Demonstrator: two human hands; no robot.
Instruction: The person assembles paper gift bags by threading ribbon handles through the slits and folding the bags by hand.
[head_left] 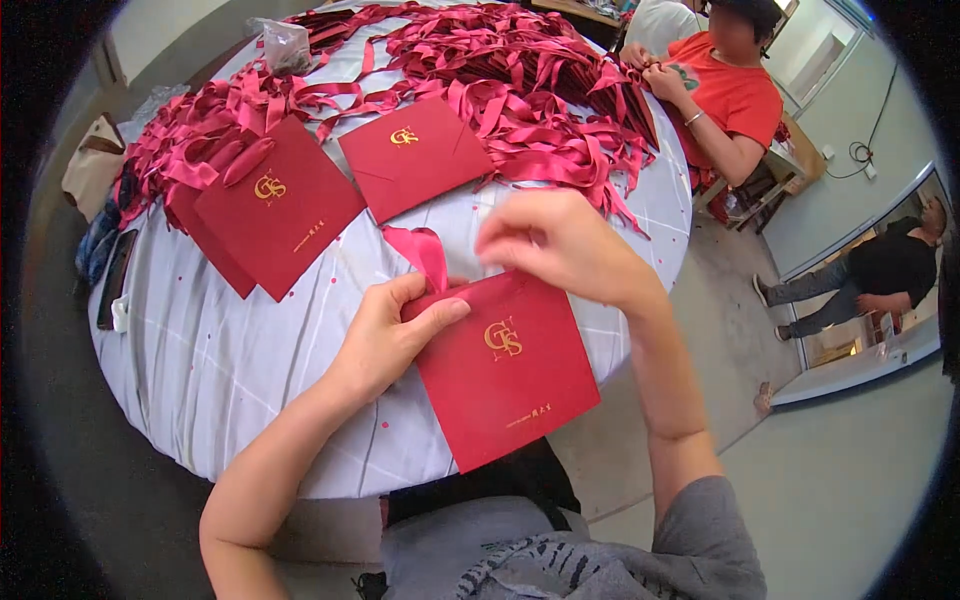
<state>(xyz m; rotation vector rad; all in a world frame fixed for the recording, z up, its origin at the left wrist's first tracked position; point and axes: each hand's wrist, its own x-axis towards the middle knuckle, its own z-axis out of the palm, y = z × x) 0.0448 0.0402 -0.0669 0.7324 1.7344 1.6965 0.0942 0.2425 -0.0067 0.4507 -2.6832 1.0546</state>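
Note:
A flat red paper gift bag (520, 375) with a gold emblem lies tilted at the table's near edge. My left hand (400, 325) grips its upper left corner, thumb on the front face. A pink ribbon (424, 255) rises from the bag's top beside my left fingers. Over the bag's upper right edge hovers my right hand (560, 245), its fingers curled and blurred, so whether they hold anything is unclear. Beyond them lie another red bag (415, 160) and, to the left, a small stack of red bags (285, 215) with a rolled pink ribbon on top.
Heaps of ribboned red bags (500, 50) cover the far side of the round table with a white cloth (250, 370). A plastic bag (287, 45) stands at the far left. A person in an orange-red shirt (725, 90) works across at the right; a beige bag (95, 165) lies at the left edge.

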